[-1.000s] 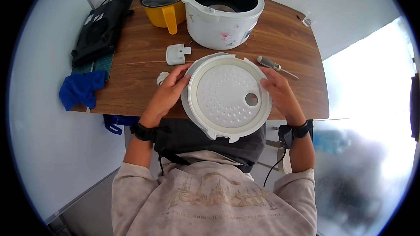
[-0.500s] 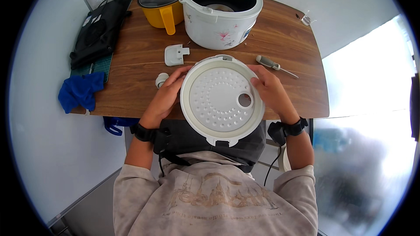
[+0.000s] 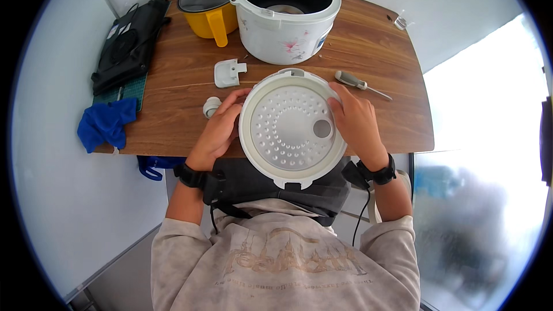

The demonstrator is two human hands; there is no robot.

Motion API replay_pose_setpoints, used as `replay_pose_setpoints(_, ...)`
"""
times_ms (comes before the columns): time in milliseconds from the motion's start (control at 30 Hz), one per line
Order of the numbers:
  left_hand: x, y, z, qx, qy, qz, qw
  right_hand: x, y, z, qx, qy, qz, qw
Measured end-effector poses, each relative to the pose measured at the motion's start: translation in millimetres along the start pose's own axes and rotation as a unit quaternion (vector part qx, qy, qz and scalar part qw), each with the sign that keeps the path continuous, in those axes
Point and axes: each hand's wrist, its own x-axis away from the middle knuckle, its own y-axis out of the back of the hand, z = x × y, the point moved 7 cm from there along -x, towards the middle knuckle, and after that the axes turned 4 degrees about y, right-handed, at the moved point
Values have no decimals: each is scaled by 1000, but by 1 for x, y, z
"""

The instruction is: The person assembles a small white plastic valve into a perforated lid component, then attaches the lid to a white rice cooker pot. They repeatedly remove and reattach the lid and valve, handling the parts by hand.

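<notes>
my left hand [image 3: 222, 128] and right hand [image 3: 356, 122] grip round white cooker lid [image 3: 292, 128] by opposite rims, dimpled inner side up, held over near edge of wooden table [image 3: 374, 115]. just past left hand: small white knob [image 3: 211, 106], grey plastic piece [image 3: 228, 72]. beyond right hand: screwdriver [image 3: 360, 84]. farther back: open white rice cooker [image 3: 285, 14], yellow pot [image 3: 210, 7]. far left: blue cloth [image 3: 105, 124], black bag [image 3: 128, 43].

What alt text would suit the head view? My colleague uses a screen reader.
A person's left hand and right hand hold a round white cooker lid, dimpled inner side up, over the near edge of a wooden table. Behind it stand an open white rice cooker and a yellow pot, with a screwdriver, small white parts and a blue cloth around.
</notes>
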Motion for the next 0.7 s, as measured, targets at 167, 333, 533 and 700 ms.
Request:
replay_pose_setpoints(167,-4,-2,2,-55,-67,3,996,-1,10,6,37,48,-76,995)
replay_pose_setpoints(333,-3,-14,-1,-50,-102,-11,993,-1,0,-5,-23,61,-91,994)
replay_pose_setpoints(533,-4,-15,4,-15,-110,-8,994,2,-5,-1,62,46,-114,990)
replay_pose_setpoints(700,-4,-16,7,-14,-119,-15,993,2,-4,2,83,61,-138,985)
